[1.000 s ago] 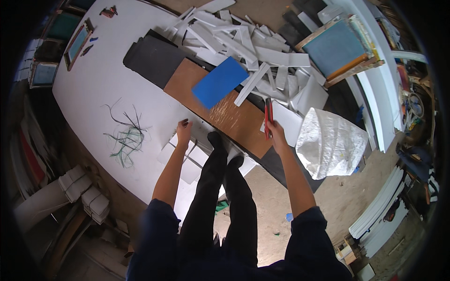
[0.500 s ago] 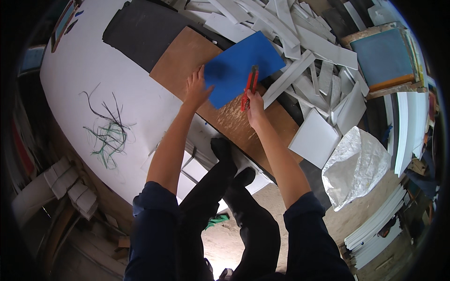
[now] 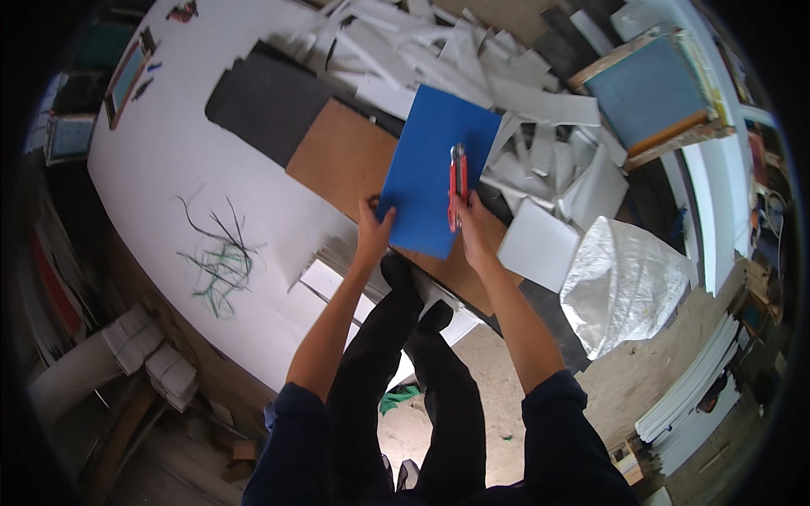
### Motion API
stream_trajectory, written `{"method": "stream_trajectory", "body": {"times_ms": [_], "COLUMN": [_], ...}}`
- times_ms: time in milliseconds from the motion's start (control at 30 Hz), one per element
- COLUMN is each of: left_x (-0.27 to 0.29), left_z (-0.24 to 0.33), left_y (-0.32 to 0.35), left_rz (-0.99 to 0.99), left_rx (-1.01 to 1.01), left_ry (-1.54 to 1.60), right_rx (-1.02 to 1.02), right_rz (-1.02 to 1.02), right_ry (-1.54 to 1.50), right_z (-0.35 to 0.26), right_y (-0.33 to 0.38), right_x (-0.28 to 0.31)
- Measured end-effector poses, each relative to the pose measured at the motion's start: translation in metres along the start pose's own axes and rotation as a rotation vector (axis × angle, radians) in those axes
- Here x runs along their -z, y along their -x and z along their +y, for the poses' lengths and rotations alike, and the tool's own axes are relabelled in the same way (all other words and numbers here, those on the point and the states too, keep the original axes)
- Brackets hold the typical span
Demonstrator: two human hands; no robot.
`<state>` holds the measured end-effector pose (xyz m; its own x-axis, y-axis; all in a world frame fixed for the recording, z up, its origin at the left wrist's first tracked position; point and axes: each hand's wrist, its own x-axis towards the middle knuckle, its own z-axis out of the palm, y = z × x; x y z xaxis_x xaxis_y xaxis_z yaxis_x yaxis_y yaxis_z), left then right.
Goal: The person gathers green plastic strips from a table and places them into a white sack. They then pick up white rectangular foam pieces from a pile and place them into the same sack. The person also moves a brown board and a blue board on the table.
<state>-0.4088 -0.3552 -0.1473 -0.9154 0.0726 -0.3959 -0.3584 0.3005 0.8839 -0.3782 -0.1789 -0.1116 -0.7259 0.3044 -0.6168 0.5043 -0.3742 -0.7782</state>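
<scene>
My left hand (image 3: 374, 229) pinches a blue rectangular sheet (image 3: 426, 160) at its lower left edge, thumb on top and the other fingers partly hidden underneath. The sheet looks raised toward me above a brown board (image 3: 342, 152). Wrapped in my right hand (image 3: 475, 226) is a red utility knife (image 3: 458, 181), its metal end pointing away from me over the sheet's right part. Whether my right hand also touches the sheet, I cannot tell. Scratches mark the strip of brown board near the sheet's lower edge.
White offcuts (image 3: 540, 101) lie heaped beyond and right of the sheet. A dark grey mat (image 3: 266, 105) is at the far left, and tangled strings (image 3: 221, 261) lie on the white tabletop (image 3: 160, 190). At right are a silvery sack (image 3: 624, 282) and a framed screen (image 3: 650, 93).
The blue sheet has turned more upright in view and come nearer me. My left hand, earlier spread at its edge, now grips it. The right hand has kept the knife. The view has shifted.
</scene>
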Motion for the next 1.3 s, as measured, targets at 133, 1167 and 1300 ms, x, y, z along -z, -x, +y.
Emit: {"method": "stream_trajectory", "body": {"times_ms": [133, 1167, 1300], "left_x": [0.005, -0.276, -0.312], "left_z": [0.114, 0.375, 0.361], "left_y": [0.064, 0.748, 0.795], "left_rz": [-0.198, -1.183, -1.262], "left_rx": [0.001, -0.392, -0.365], "left_ry": [0.075, 0.082, 0.039], "right_rx": [0.103, 0.745, 0.689], "right_rz": [0.011, 0.773, 0.862], "right_ry": [0.179, 0.169, -0.027], "right_z": [-0.076, -0.097, -0.091], "right_y": [0.078, 0.809, 0.869], "right_x": [0.035, 0.476, 0.493]}}
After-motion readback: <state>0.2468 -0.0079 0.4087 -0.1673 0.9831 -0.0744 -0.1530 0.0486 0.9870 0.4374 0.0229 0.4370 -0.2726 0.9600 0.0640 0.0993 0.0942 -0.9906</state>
